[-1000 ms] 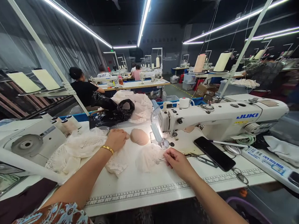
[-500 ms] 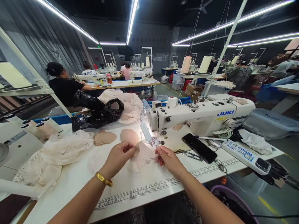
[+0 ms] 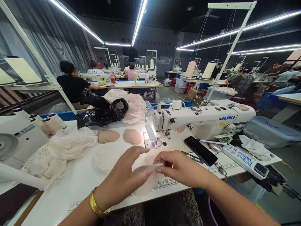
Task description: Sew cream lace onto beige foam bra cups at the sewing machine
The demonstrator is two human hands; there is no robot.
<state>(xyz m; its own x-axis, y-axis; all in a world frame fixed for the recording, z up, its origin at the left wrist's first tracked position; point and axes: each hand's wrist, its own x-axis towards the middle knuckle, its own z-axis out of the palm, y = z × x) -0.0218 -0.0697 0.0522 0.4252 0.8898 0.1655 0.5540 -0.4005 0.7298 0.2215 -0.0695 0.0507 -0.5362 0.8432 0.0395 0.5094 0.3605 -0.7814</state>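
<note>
Between my hands, over the table's front edge, hangs a sheer pale fabric piece (image 3: pixel 147 185). My right hand (image 3: pixel 176 166) pinches its upper edge between thumb and fingers. My left hand (image 3: pixel 131 171) is beside it with thumb and fingers spread apart; its fingertips are near the cloth without a grip that I can see. Behind my hands stands a white sewing machine (image 3: pixel 199 119) with its lamp lit over the needle plate (image 3: pixel 152 143). Left of the plate lie two stacks of beige oval fabric pieces, one nearer (image 3: pixel 132 136) and one farther left (image 3: pixel 108 136).
Cream lace fabric (image 3: pixel 63 144) is heaped on the left, near thread cones (image 3: pixel 54 121). A black plastic bag (image 3: pixel 101 110) lies behind. To the right are a phone (image 3: pixel 200 150), thread snips (image 3: pixel 191 157) and a white boxy device (image 3: pixel 244 160). Other people sit at machines farther back.
My hands have come nearer to me and closer together with the fabric piece. My left hand has opened from its pinch, and the cloth has moved away from the needle area.
</note>
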